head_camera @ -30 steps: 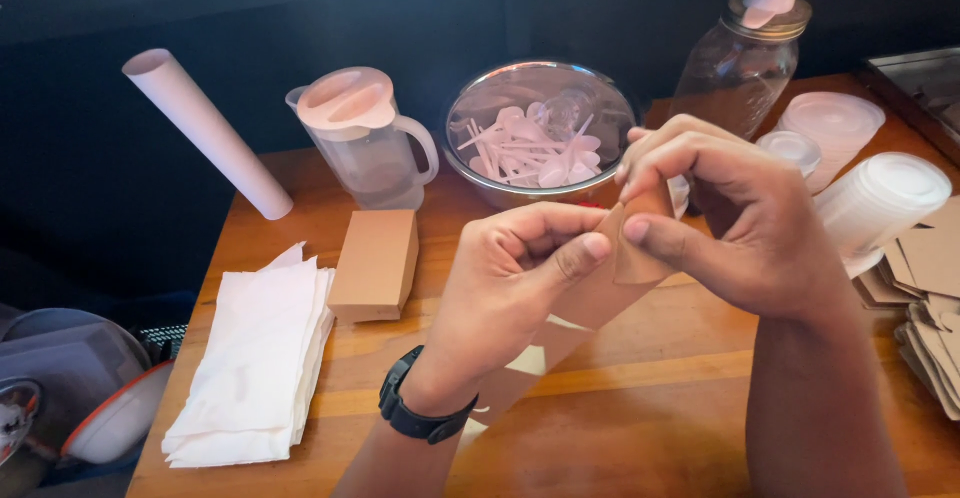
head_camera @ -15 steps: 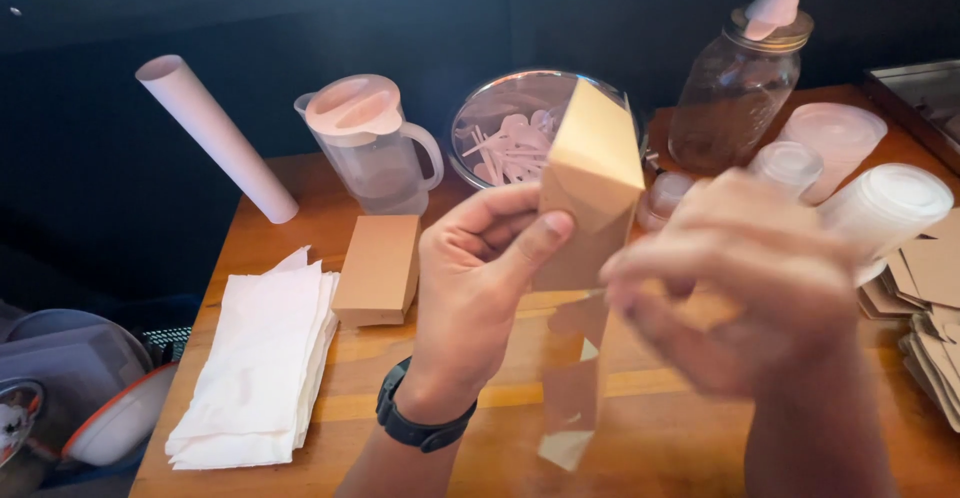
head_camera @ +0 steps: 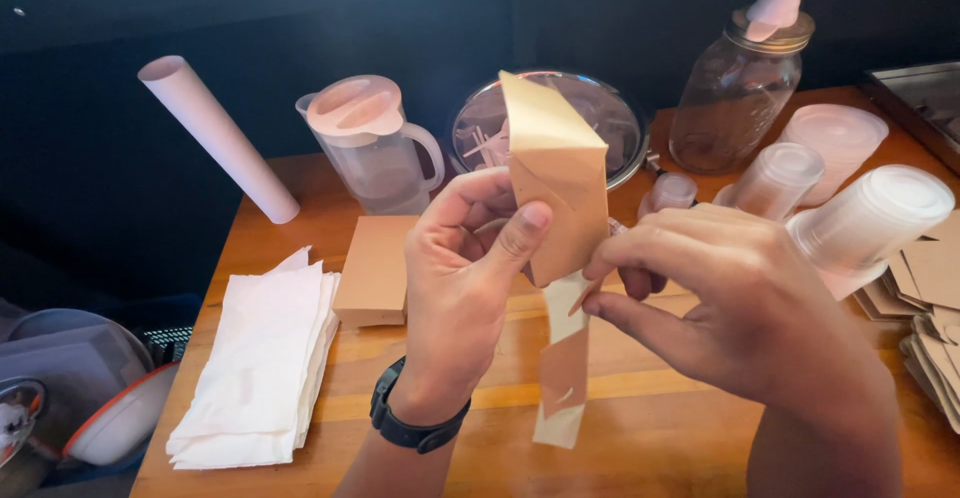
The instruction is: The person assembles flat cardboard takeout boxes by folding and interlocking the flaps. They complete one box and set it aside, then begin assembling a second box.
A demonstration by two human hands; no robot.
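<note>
A brown cardboard box blank, partly folded, stands upright in front of me above the wooden table. My left hand, with a black watch on the wrist, pinches its left side between thumb and fingers. My right hand touches the blank's right edge near the middle, fingers curled around a flap. A long flap with a slot hangs down below both hands.
A folded brown box and a stack of white napkins lie at left. Behind stand a paper roll, a plastic pitcher, a bowl of plastic cutlery, a glass jar and plastic cups. Flat cardboard blanks lie at right.
The blank went from low between both hands to raised upright. My right hand has drawn back to its right edge, and the long flap now hangs free.
</note>
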